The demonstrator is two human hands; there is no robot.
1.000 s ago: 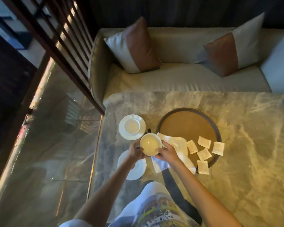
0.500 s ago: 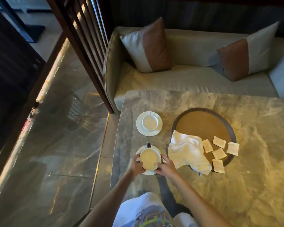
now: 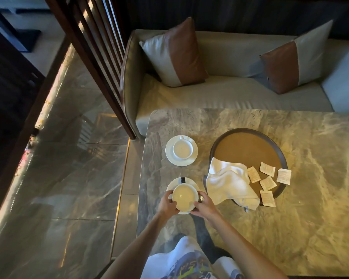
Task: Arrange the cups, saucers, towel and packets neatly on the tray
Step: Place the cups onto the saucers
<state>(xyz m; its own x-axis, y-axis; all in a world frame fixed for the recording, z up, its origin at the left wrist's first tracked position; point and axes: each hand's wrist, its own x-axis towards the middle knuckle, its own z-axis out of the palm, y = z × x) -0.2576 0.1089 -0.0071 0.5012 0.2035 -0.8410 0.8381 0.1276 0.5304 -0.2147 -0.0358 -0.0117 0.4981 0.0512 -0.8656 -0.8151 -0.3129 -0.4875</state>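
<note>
A white cup with a dark handle (image 3: 184, 196) sits on a white saucer (image 3: 174, 183) near the table's front left. My left hand (image 3: 167, 204) and my right hand (image 3: 205, 205) grip the cup from either side. Farther back stands a second cup (image 3: 182, 150) on its saucer (image 3: 169, 158). To the right lies a round brown tray (image 3: 248, 146). A crumpled white towel (image 3: 229, 181) drapes over its front left rim. Several paper packets (image 3: 267, 183) lie on its front right part, some over the rim.
The marble table (image 3: 290, 228) has a rounded left edge with a glossy floor (image 3: 58, 188) beyond. A beige sofa (image 3: 220, 97) with two cushions stands behind the table. A dark wooden slatted screen (image 3: 93, 57) rises at the back left.
The cup came down from the air near the tray onto the near saucer, both hands still on it. The towel shows fully now, and the camera view shifted left.
</note>
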